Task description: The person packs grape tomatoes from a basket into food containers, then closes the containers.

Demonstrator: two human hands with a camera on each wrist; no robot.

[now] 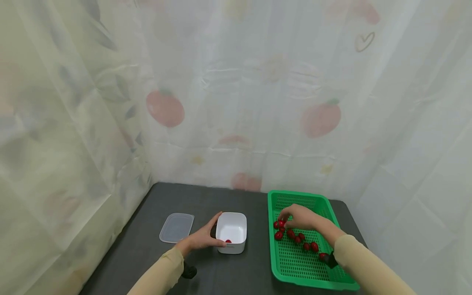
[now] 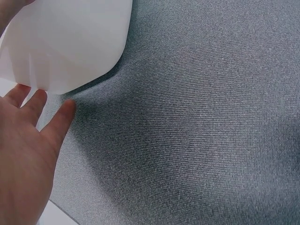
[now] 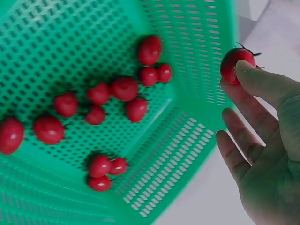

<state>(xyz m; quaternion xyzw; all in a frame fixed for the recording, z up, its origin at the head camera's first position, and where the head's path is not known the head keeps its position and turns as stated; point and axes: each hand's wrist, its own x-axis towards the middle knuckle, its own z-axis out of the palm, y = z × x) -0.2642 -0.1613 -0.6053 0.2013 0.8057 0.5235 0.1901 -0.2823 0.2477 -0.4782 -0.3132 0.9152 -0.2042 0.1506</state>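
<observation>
My left hand steadies a white square container, thumb at the near rim and fingers along its left side. A red cherry tomato lies inside near the front wall. In the left wrist view, fingertips rest close along the container's lower edge. Over the left part of a green basket, my right hand pinches a cherry tomato with a green stem between thumb and index finger. The other fingers are loosely bent. Several more cherry tomatoes lie scattered on the basket floor.
A translucent square lid lies on the dark grey table, left of the container. The basket stands at the table's right side with raised walls. A printed curtain hangs behind the table and along both sides.
</observation>
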